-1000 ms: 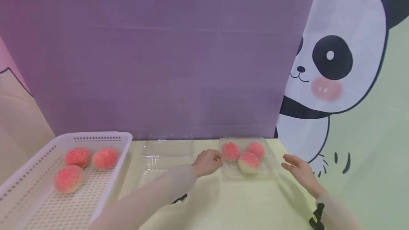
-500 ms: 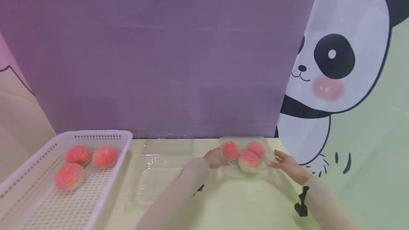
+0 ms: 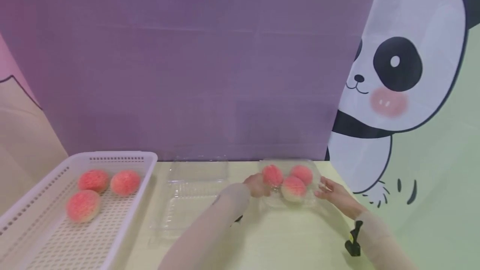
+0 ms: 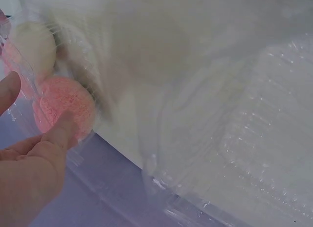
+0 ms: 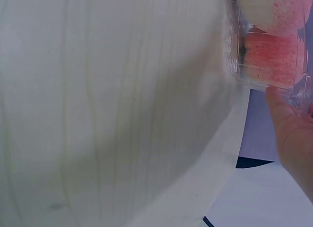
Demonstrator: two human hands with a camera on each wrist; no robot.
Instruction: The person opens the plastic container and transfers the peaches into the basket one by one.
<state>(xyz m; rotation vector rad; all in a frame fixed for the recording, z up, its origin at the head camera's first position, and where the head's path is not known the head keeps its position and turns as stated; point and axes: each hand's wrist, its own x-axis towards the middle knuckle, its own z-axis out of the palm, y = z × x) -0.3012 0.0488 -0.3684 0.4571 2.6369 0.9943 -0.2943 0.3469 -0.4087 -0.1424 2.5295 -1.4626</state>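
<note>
A clear plastic clamshell container (image 3: 285, 203) holds three round pink-and-cream peaches (image 3: 294, 188) near the back right of the table. Its transparent lid lies over the fruit. My left hand (image 3: 256, 185) grips the container's left side; in the left wrist view its thumb and index finger stand at the clear edge beside a pink peach (image 4: 66, 107). On the opposite side my right hand (image 3: 337, 197) pinches the rim, one digit low against the wall and the others partly hidden behind the edge in the right wrist view.
A second clear clamshell (image 3: 187, 207) lies open, left of the arms. Farther left, a white perforated basket (image 3: 129, 220) carries three more peaches (image 3: 83, 206). Behind the table (image 3: 285, 241) hang a purple cloth (image 3: 202, 74) and a panda print (image 3: 397, 107).
My left hand has moved right to the filled container, and my right hand has come in leftward against its other side. Over the last half second both hands have stayed nearly still.
</note>
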